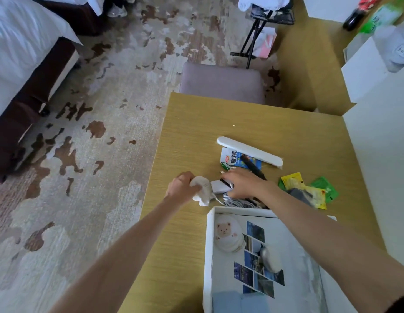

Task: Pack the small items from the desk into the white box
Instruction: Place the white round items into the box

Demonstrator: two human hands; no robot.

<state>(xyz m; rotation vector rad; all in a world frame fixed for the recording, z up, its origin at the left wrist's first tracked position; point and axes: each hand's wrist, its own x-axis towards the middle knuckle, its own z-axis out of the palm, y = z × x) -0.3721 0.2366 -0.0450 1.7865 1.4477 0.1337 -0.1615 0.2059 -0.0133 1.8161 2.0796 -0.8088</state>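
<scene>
The white box (pixel 209 245) sits at the desk's near edge; inside lie a round bear-print pad (pixel 228 236), a photo card (pixel 255 263), a silver oval item (pixel 270 258) and something blue. Just beyond it, my left hand (pixel 183 187) grips a bunched white cloth (pixel 202 190). My right hand (pixel 244 184) rests palm-down on a small white charger (pixel 219 187), with a coiled white cable (pixel 238 202) beneath it. I cannot tell if the fingers are closed around the charger.
Farther back on the wooden desk (pixel 192 132) lie a long white case (pixel 248 150), a blue-white snack packet (pixel 232 159), a black comb (pixel 253 167), and yellow and green sachets (pixel 309 188). A grey stool (pixel 221 82) stands behind the desk; white wall at right.
</scene>
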